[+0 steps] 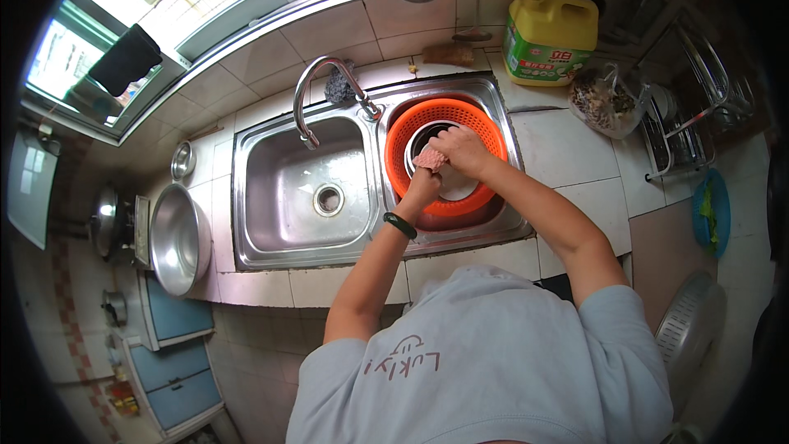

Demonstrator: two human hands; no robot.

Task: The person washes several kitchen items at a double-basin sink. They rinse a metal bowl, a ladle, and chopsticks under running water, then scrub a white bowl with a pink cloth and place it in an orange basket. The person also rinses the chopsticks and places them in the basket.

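Note:
An orange plastic colander (pixel 399 135) sits in the right basin of a stainless steel double sink. A round metal bowl (pixel 412 149) and a pale rounded dish (pixel 457 185) lie inside it. Both my hands are together over the colander. My left hand (pixel 424 188), with a dark bangle on its wrist, grips a pink cloth (pixel 431 160). My right hand (pixel 463 149) is bent over the metal bowl beside the cloth; its fingertips are partly hidden, and whether it grips the bowl or the cloth I cannot tell.
The curved faucet (pixel 327 60) arches over the left basin (pixel 296 197). A large metal basin (pixel 179 240) and a small metal bowl (pixel 183 161) stand left. Behind at right are a yellow detergent jug (pixel 548 31), a filled plastic bag (pixel 607 102) and a metal dish rack (pixel 678 142).

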